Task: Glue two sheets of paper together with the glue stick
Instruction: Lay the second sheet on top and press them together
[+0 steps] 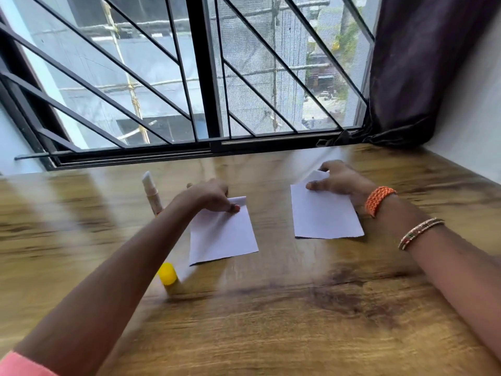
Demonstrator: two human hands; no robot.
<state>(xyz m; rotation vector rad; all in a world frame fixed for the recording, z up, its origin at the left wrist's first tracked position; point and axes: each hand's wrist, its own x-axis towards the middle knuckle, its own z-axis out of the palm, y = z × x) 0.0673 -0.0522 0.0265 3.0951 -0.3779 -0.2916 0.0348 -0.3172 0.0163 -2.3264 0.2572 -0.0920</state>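
Two sheets, left sheet (223, 234) and right sheet (325, 213), each pinched at its far edge by one of the hands, left hand (210, 195) and right hand (340, 180), so looks like the joining step, next lay one squarely over the other.

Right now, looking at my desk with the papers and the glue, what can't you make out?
Head view only:
- Glue stick: its base is hidden behind the left hand's forearm, and motion blur hides any label.
- Yellow cap: partly hidden by the same forearm.
- Right sheet: its far corner lies under the right hand.
- Either sheet: any glue on it is too faint to tell, left sheet included.
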